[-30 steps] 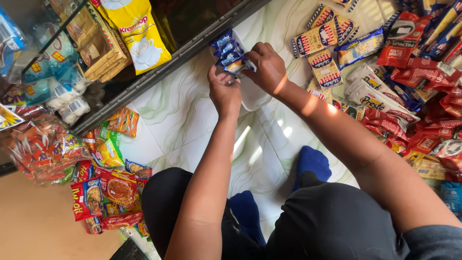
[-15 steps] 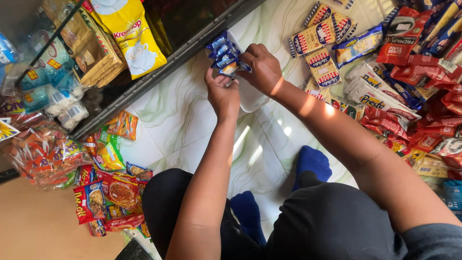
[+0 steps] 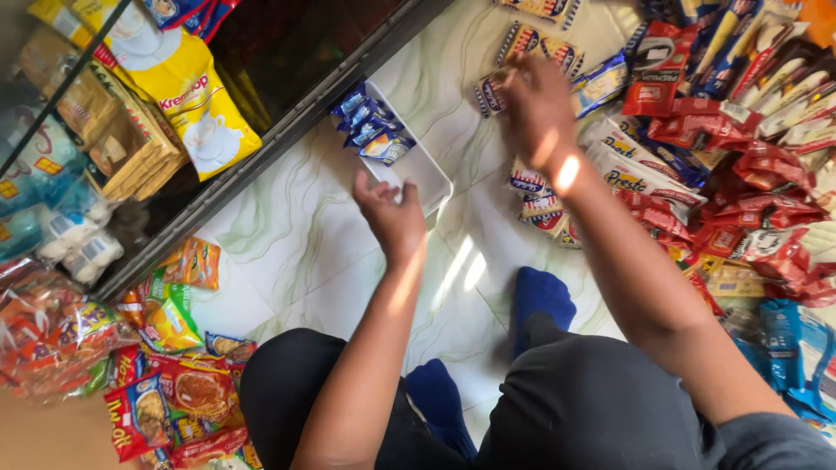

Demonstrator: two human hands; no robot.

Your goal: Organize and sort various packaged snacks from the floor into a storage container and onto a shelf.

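Sat on a pale marble-look floor (image 3: 287, 235) veined in green, sunlight patching the tiles between the knees. Wore blue socks (image 3: 540, 296) and dark trousers. Along the upper left ran a dark metal sill (image 3: 287, 130) with a glass-fronted cabinet above it — behind the glass, a large yellow bag (image 3: 187, 83) and brown cartons (image 3: 113, 139).

Hovered the left hand (image 3: 392, 218) just beside the near end of a white tray (image 3: 418, 170), fingers loosely curled, pinching nothing. Lay in the tray's far end, close to the sill, a small stack of blue snack packets (image 3: 370, 126), leaning together; near half of the tray bare.

Reached the right hand (image 3: 535, 109) out over the scattered biscuit packets (image 3: 531, 183) on the floor to the right, fingers bent down toward a small striped packet (image 3: 492, 94) — blurred, so cannot tell whether gripped or only touched.

Heaped further right, red wrappers (image 3: 749, 174) in a wide pile; at lower left, orange and green snack bags (image 3: 165, 322).
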